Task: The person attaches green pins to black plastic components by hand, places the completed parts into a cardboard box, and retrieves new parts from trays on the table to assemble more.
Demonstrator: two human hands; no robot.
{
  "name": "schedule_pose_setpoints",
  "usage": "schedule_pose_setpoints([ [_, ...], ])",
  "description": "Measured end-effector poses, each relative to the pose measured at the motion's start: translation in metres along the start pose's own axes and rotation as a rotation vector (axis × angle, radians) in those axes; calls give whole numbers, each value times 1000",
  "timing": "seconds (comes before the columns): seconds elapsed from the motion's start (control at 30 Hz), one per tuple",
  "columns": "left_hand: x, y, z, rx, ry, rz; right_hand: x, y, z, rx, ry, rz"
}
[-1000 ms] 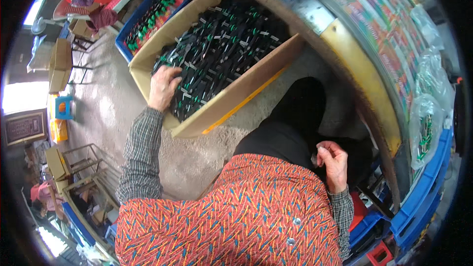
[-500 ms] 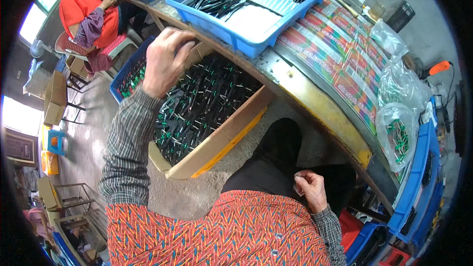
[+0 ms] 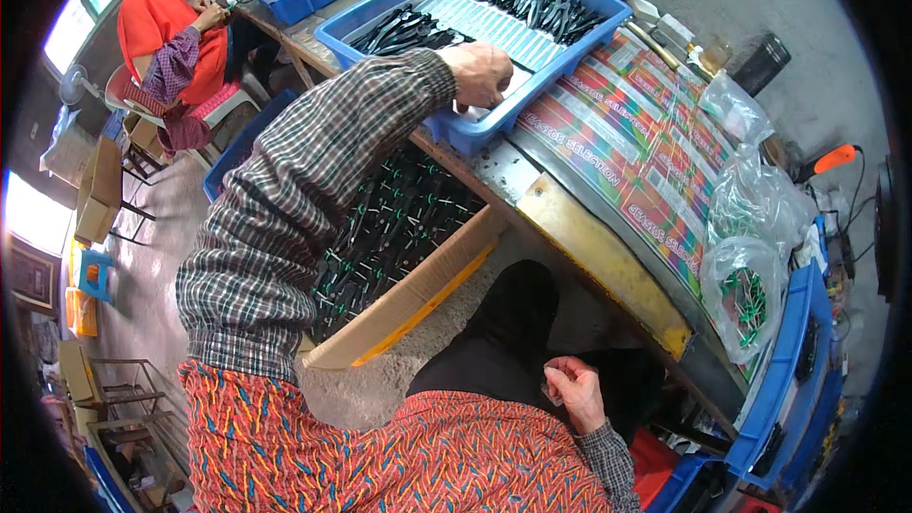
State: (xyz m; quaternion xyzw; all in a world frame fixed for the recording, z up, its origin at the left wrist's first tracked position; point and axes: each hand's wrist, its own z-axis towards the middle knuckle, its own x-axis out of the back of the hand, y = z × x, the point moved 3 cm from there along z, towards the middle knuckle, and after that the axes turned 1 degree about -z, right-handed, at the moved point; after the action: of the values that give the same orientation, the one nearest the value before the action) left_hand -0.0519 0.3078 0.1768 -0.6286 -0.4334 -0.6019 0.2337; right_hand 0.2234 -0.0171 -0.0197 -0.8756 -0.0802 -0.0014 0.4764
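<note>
My left hand [image 3: 478,75] reaches over the near edge of a blue plastic tray [image 3: 463,139]. Its fingers are curled down at a white surface inside the tray, and what they pinch, if anything, is hidden. Bundles of black plier-like tools [image 3: 541,6] lie in that tray, beside a row of pale strips [image 3: 494,27]. Low by my lap, my right hand [image 3: 577,391] is closed in a pinch; whatever is in it is too small to name. Under my left arm stands a cardboard box [image 3: 418,296] full of black and green pieces with metal rods [image 3: 399,228].
Printed colourful sheets [image 3: 627,123] cover the bench on the right. Clear plastic bags [image 3: 746,299], one with green-and-white pieces, lie at its right end next to a blue bin [image 3: 784,370]. An orange-handled tool [image 3: 834,161] is beyond. A person in red [image 3: 166,38] sits at far left.
My left hand has moved right and forward, from above the cardboard box into the blue tray, and the forearm now covers part of the box. The right hand stays pinched by my lap.
</note>
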Motion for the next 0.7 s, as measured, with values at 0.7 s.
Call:
schedule_pose_setpoints([
  [0.7, -11, -10, 32, 232, -122, -447, 5, 8, 13, -11, -25, 23],
])
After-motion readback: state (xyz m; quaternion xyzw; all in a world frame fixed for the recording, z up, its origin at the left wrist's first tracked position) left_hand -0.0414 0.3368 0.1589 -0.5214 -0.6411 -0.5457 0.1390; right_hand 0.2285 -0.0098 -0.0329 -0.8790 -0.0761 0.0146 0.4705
